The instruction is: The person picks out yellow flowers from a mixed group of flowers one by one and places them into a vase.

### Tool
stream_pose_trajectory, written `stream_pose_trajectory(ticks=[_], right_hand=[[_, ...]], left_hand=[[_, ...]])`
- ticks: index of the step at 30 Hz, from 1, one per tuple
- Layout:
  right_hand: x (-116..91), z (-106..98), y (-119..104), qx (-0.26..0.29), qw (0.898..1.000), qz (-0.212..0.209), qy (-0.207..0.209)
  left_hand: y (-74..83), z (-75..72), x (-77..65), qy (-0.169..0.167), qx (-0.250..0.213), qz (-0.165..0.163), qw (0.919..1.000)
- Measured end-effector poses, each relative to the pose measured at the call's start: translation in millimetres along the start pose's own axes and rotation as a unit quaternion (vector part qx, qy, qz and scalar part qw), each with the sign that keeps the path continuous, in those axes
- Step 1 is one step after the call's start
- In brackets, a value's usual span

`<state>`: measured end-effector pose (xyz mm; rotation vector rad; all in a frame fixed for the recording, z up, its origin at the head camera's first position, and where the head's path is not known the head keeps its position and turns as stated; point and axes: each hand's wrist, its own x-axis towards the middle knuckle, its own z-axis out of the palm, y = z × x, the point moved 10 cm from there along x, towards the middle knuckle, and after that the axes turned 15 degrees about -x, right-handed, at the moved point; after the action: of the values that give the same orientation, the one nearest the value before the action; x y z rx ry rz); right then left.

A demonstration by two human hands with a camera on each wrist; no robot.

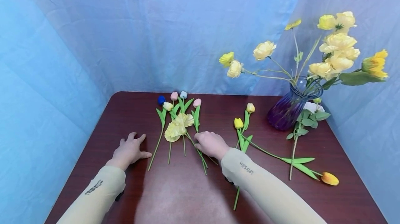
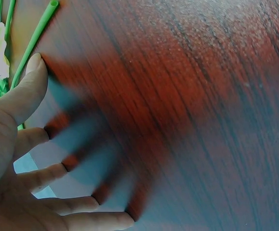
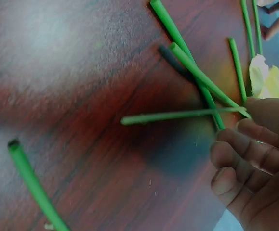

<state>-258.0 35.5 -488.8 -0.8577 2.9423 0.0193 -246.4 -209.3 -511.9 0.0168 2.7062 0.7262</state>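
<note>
My right hand (image 1: 212,144) is over the lower stems of the middle bunch. Between its thumb and index finger it pinches a thin green stem (image 3: 173,116), which belongs to the pale yellow flower (image 1: 175,129) lying across the tulips. Under that stem, two thicker green tulip stems (image 3: 175,31) cross each other on the table. With fingers spread, my left hand (image 1: 129,149) rests on the table at the left; its thumb tip is right by the stem of the dark blue tulip (image 1: 161,100). Pink tulips (image 1: 197,103), a white tulip (image 1: 168,106) and a light blue tulip (image 1: 183,94) lie between the hands.
A purple glass vase (image 1: 282,113) full of yellow flowers stands at the back right. Yellow tulips (image 1: 239,123), an orange tulip (image 1: 330,179) and a leafy white-flowered stem (image 1: 295,147) lie on the right of the dark red table (image 1: 168,199). Blue curtains (image 1: 187,36) surround it.
</note>
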Motion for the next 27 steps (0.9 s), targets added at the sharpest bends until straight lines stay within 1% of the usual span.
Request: stream_pose_trajectory(ticks=[3,7,10,13,19,24,27], right_hand=[[5,6,-2,-0.001,1.000,0.011,0.006],[8,13,-4,-0.020,0.999,0.025,0.011],[10,16,-3,-0.027,0.999,0.037,0.008],[11,15,-2,-0.023,0.999,0.046,0.013],[8,2,4,-0.009,0.997,0.050,0.051],[1,-16,9,-0.023,0.996,0.027,0.085],[-6,-34,14,-0.039,0.991,0.011,0.124]], left_hand=[[-1.1,1.4,1.2,0.001,-0.001,0.000,1.0000],[-1.6,2.3,0.9,0.004,-0.005,0.000,1.0000],[-1.4,1.3,0.2,0.004,-0.005,0.000,1.0000],[-1.7,0.2,-0.2,0.002,-0.006,-0.001,1.0000],[-1.2,0.2,-1.0,0.001,-0.010,-0.002,1.0000],[-1.7,1.6,-0.7,0.001,-0.009,0.001,1.0000],[-1.8,1.8,-0.5,0.000,-0.007,0.003,1.0000]])
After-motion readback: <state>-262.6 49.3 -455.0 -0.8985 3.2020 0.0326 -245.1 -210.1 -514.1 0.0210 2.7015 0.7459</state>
